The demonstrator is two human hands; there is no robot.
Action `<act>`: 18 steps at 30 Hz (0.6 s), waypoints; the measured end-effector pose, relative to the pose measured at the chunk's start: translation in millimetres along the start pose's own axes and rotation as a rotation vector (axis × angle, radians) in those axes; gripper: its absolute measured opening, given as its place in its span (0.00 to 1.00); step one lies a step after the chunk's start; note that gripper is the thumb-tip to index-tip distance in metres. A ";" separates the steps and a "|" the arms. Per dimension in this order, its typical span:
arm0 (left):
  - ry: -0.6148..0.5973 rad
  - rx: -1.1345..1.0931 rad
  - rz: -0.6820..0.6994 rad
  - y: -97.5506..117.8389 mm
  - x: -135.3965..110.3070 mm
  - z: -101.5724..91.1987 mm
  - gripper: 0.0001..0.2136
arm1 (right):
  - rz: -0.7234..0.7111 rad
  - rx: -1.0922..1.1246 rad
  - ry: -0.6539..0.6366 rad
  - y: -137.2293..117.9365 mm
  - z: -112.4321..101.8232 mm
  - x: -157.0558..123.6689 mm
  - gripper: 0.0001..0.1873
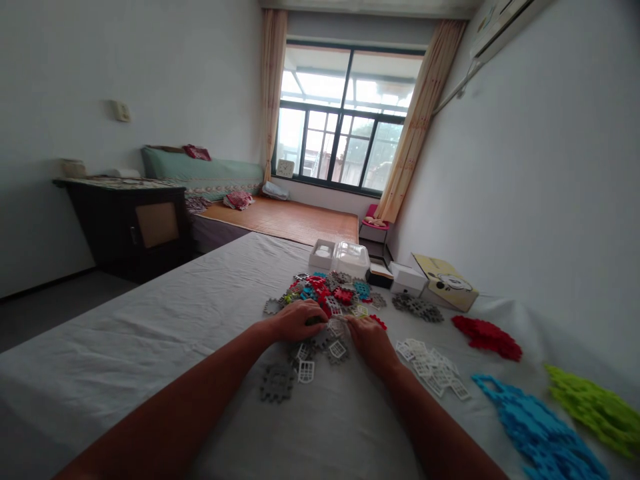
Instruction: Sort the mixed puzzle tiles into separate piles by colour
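Note:
A mixed pile of toothed plastic building pieces [320, 287] in grey, red, blue and green lies on the sheet-covered table. At its near edge my left hand [300, 321] is closed, fingers curled down; what they grip is hidden. My right hand [371, 339] is closed too, its fingertips pinched at a pale window-shaped piece [337, 327] between both hands. Closer to me lie white window-shaped pieces, one [306, 371] beside a square grey toothed plate [277, 383]. Another white window-shaped piece [337, 349] rests over grey pieces just below the hands.
Sorted heaps stand to the right: white lattice pieces [433, 365], grey [417, 308], red [487, 337], blue [543, 427] and green [595, 407]. Behind the pile are a clear plastic container [351, 259], small boxes and a yellow printed box [445, 281]. A wall borders the right side.

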State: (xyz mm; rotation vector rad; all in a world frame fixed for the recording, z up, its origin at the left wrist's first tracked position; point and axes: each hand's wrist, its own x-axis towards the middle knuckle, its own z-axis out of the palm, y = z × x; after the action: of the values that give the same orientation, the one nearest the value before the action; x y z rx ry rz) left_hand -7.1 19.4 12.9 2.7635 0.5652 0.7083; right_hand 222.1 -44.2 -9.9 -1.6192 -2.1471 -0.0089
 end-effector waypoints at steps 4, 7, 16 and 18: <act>0.002 0.007 0.016 3.0 0.0 -0.9 0.12 | 0.118 0.001 0.194 19.9 -13.1 0.7 0.19; 0.002 0.013 0.024 1.6 -0.3 0.5 0.13 | 0.239 0.122 0.231 46.0 -24.7 -1.1 0.21; -0.007 0.010 0.043 -0.1 -0.2 0.5 0.12 | 0.649 0.534 0.379 143.5 -33.9 -14.8 0.20; -0.002 0.002 0.046 0.1 -0.3 0.8 0.12 | 0.680 0.558 0.457 153.6 -33.1 -15.1 0.22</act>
State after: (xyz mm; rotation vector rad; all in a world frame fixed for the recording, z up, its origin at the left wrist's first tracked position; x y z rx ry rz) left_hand -6.9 19.0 12.2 2.7869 0.5030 0.7149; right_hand 377.2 -19.0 -25.1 -1.6965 -1.0631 0.3589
